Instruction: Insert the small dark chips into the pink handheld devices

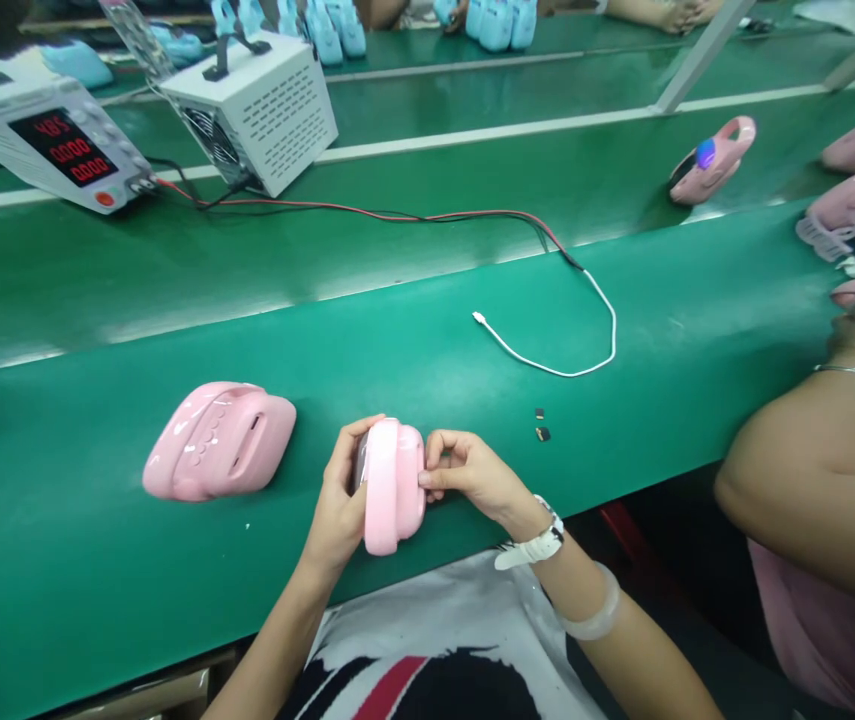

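The thumb and bent forefinger of my right hand [472, 475] meet at the right edge of a pink loop-handled device [399, 490]; whether they pinch something small there or only press the casing, I cannot tell. My left hand [341, 490] grips the device from its left side, thumb near and fingers far, and holds it on edge close in front of me. To do this well, I judge, the left grip should be firm and unmoving while the right fingertips work squarely and lightly, since a slanted push on so small a spot could slip or scratch the glossy shell. Just to the right lie two tiny black memory cards [542, 434] (they look like microSD, and a careless sleeve could sweep them away). To the left a second pink device [218, 440] rests with a slot and a row of buttons showing. The green tabletop [397, 350] is smooth and shiny; farther out a white cable [569, 374] curls across it, its red and black leads [367, 208] running left to a bench power supply [59, 145] with red digits, beside a vented white box [262, 110]. At far right a pink device with a blue light [712, 160] stands apart, and a co-worker's arm [809, 480] reaches in nearer. Light-blue units [333, 30] line the far side.
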Demonstrator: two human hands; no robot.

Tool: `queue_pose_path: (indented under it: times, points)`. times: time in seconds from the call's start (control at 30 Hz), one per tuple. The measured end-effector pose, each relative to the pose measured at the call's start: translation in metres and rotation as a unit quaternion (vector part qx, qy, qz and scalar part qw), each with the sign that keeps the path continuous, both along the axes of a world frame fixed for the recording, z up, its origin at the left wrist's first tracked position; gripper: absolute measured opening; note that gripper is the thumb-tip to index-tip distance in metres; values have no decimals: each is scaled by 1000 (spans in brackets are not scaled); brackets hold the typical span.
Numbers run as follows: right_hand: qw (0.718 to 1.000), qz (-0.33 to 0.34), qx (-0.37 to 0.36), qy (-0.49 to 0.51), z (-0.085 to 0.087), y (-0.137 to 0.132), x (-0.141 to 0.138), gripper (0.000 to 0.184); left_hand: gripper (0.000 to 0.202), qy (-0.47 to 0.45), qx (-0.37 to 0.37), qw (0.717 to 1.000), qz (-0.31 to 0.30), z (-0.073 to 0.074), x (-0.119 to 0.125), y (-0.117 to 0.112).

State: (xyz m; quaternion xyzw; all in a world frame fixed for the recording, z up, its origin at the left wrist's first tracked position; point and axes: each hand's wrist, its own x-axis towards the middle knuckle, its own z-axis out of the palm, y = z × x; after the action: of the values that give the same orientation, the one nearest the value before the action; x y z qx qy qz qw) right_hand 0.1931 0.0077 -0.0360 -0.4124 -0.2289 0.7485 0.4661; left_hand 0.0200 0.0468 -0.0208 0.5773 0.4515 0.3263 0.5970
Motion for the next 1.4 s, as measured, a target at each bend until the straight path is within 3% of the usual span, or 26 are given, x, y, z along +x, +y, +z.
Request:
queue_pose_path:
  times: [0.23,0.37,0.5,0.6,0.73,0.87,0.93,1.03,1.13,1.2,1.3,1.4]
  points:
    - [990,-136,-26,14,-8,-35,15,39,45,-37,-4,999,-11,-5,-2,0]
    - [986,-158,-5,-47,19,-21,21,34,45,-64,2,998,-3,-8,2,-2]
    - [998,-35,33,27,79,36,-13,28,47,-83,-5,997,9,-15,6,-4]
    - [991,104,-53,63,115,81,-60,14,51,-73,-51,994,57,-20,8,-6]
    - [944,295,-144,27,121,114,-114,18,51,-74,-71,992,74,-15,11,-7]
    - [935,321,-151,4,115,122,-130,21,44,-94,-19,994,56,-8,11,-3]
    - [942,301,-146,10,120,122,-120,25,42,-73,-20,996,55,-10,9,0]
    - [958,264,-115,7,140,114,-82,35,44,-71,-12,996,49,-15,5,4]
    - [976,197,-10,-88,161,99,-35,41,49,-83,-13,996,19,-18,2,8]
    - [969,153,78,-176,169,86,-7,47,51,-74,-10,997,-18,-17,1,10]
    - [948,78,148,-269,166,66,27,57,51,-55,22,996,-64,-15,-1,14]
    - [937,24,137,-320,145,47,50,60,47,-33,33,996,-75,-13,-3,17]
